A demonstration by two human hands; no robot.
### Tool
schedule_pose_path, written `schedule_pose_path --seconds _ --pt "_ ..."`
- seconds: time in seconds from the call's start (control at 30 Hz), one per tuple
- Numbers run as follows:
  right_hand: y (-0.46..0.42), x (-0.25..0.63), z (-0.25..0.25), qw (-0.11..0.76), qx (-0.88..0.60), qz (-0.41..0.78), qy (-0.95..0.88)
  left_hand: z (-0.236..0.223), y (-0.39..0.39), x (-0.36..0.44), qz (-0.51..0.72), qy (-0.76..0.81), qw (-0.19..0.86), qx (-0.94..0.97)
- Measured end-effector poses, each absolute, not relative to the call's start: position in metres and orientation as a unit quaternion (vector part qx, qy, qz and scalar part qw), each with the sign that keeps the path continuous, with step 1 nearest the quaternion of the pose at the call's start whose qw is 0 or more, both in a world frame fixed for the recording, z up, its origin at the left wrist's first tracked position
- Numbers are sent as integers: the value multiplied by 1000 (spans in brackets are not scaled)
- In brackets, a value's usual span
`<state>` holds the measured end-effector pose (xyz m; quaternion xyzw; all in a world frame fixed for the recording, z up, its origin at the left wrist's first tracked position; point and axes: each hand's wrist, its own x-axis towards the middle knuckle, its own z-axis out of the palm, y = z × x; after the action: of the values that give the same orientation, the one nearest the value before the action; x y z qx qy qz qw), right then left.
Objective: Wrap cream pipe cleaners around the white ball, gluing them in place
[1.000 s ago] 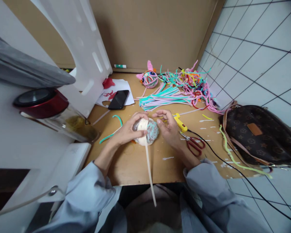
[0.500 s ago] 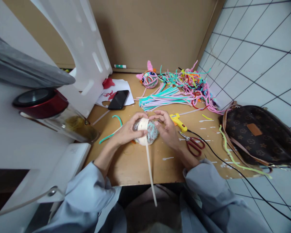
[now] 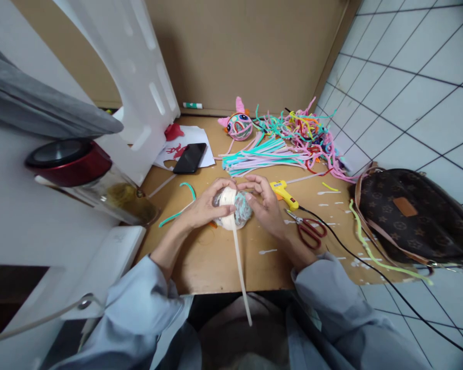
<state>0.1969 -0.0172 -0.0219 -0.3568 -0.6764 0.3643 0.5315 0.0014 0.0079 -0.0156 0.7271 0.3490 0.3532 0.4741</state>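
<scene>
Between my hands sits a round ball (image 3: 243, 209) of mottled grey, white and turquoise, with a cream-white band (image 3: 227, 198) wound round its left part. From the band a pale pipe cleaner (image 3: 241, 267) hangs over the table edge towards my lap. My left hand (image 3: 211, 203) grips the ball from the left, its thumb lying across the band. On the other side my right hand (image 3: 265, 205) curls round the ball, thumb in front and fingers behind. Some fingertips are hidden behind the ball.
A yellow glue gun (image 3: 284, 194) and red-handled scissors (image 3: 309, 229) lie close to my right hand. Behind are a pipe cleaner bundle (image 3: 264, 158), a decorated ball with pink ears (image 3: 239, 127) and a phone (image 3: 190, 158). A glass bottle (image 3: 119, 200) stands left; a brown bag (image 3: 416, 216) lies right.
Both hands and the ball hold almost the same position. The whole view has shifted very slightly, and the hanging pipe cleaner's end has swung a little to the right.
</scene>
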Motion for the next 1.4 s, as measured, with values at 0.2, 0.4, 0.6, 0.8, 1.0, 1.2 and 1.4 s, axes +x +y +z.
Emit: schedule_pose_path --seconds 0.2,0.4,0.6,0.8,1.0,1.2,1.4 --pt "-16 199 -24 522 -357 362 -685 -18 8 3 380 336 502 700" --pt "-17 199 -22 502 -372 329 -708 -18 9 2 380 332 515 693" --pt "-23 197 -19 523 -362 314 -705 -18 10 2 387 335 517 686" --pt "-26 197 -16 495 -353 287 -740 -17 10 3 388 351 497 692" --pt "-24 197 -18 484 -359 249 -758 -20 10 4 394 344 523 673" --pt "-19 198 -21 485 -359 255 -756 -21 11 3 429 347 486 678" --pt "-17 199 -19 480 -366 257 -755 -18 10 3 469 350 403 704"
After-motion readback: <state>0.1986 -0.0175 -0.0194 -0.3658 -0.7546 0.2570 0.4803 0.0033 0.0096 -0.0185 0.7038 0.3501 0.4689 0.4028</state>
